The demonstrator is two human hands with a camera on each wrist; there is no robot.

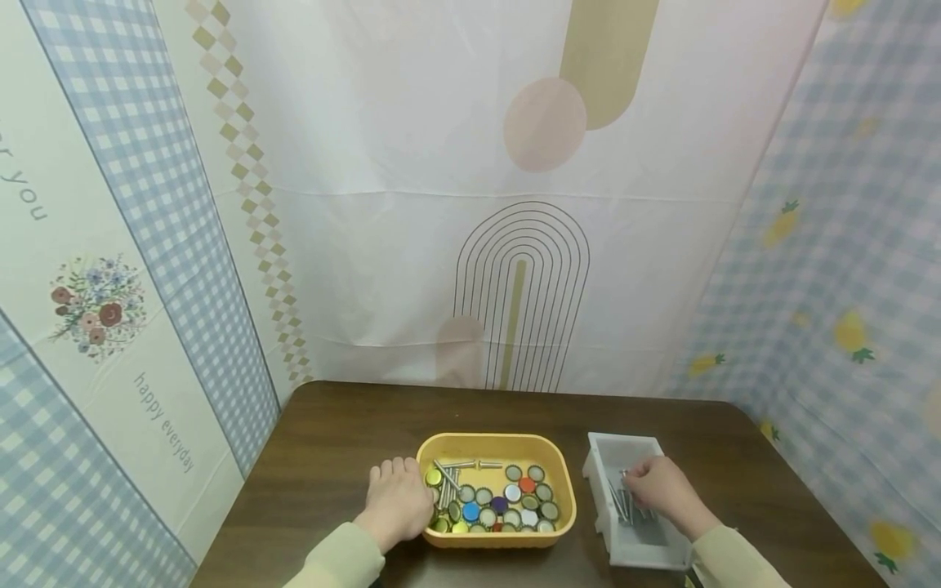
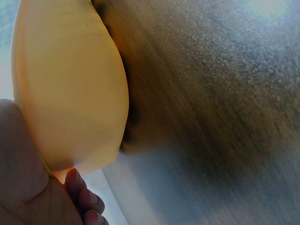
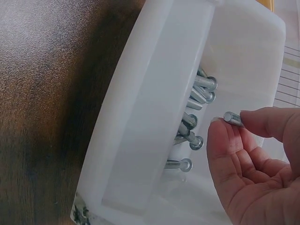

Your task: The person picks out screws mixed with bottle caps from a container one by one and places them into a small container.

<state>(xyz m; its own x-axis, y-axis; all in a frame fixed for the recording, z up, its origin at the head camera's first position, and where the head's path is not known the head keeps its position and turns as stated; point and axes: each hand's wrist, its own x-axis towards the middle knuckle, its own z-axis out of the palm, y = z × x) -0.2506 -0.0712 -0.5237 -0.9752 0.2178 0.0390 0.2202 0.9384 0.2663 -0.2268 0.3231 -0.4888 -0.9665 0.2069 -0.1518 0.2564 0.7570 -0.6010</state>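
My right hand (image 1: 659, 488) pinches a silver bolt (image 3: 233, 119) between thumb and fingers, over the inside of a white plastic bin (image 1: 650, 557). Several more bolts (image 3: 187, 119) lie in that bin beneath the fingers. At the left end of a yellow tray (image 1: 500, 540), my left hand (image 1: 397, 500) grips the rim, its fingertips (image 2: 93, 199) curled by the corner in the left wrist view. Inside the tray, bottle caps (image 1: 512, 492) in blue, red, purple, yellow and silver spread over the right and front. Loose bolts (image 1: 446, 490) lie at its left and back.
The brown wooden table (image 1: 345, 441) carries both containers, the white bin to the right of the yellow tray. A patterned white cloth (image 1: 382, 269) hangs behind the table, with checked cloth (image 1: 801, 327) along the right side.
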